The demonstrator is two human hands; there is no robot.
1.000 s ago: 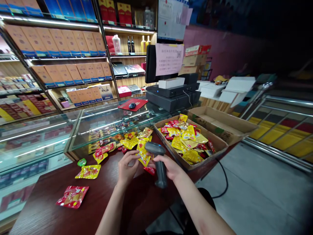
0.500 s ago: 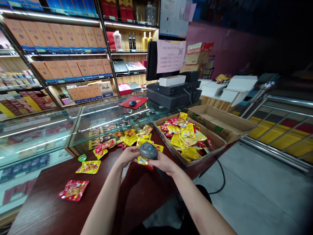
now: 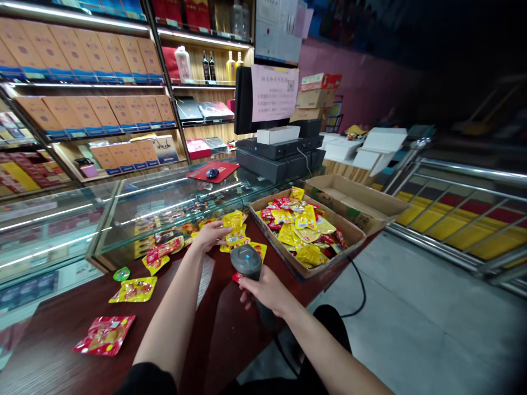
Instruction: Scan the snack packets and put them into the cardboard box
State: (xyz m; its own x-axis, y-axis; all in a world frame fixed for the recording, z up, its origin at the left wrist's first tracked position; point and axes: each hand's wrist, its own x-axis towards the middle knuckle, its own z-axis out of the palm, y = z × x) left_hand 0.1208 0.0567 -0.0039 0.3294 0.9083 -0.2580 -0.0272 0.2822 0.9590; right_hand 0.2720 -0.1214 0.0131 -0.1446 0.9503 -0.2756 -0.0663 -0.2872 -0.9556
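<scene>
My right hand (image 3: 263, 291) grips a grey handheld barcode scanner (image 3: 246, 263) by its handle, with the head tilted up and forward. My left hand (image 3: 209, 236) lies with its fingers spread over a loose heap of yellow snack packets (image 3: 235, 237) on the counter. A yellow packet (image 3: 252, 251) lies just beyond the scanner head. A cardboard box tray (image 3: 307, 258) full of red and yellow packets stands to the right of my right hand. Further left on the dark wood counter (image 3: 53, 356) lie a yellow packet (image 3: 134, 289) and a red packet (image 3: 105, 334).
A glass display case (image 3: 164, 214) runs along the counter's far side. Behind it stand a red mouse mat (image 3: 212, 172), a till with a monitor (image 3: 280, 156) and a flattened cardboard box (image 3: 349, 200). A black cable (image 3: 360, 291) hangs down to the floor at the counter's right.
My left hand has left the scanner and moved forward onto the yellow packets. My right hand has drawn the scanner back toward me. The view has turned slightly.
</scene>
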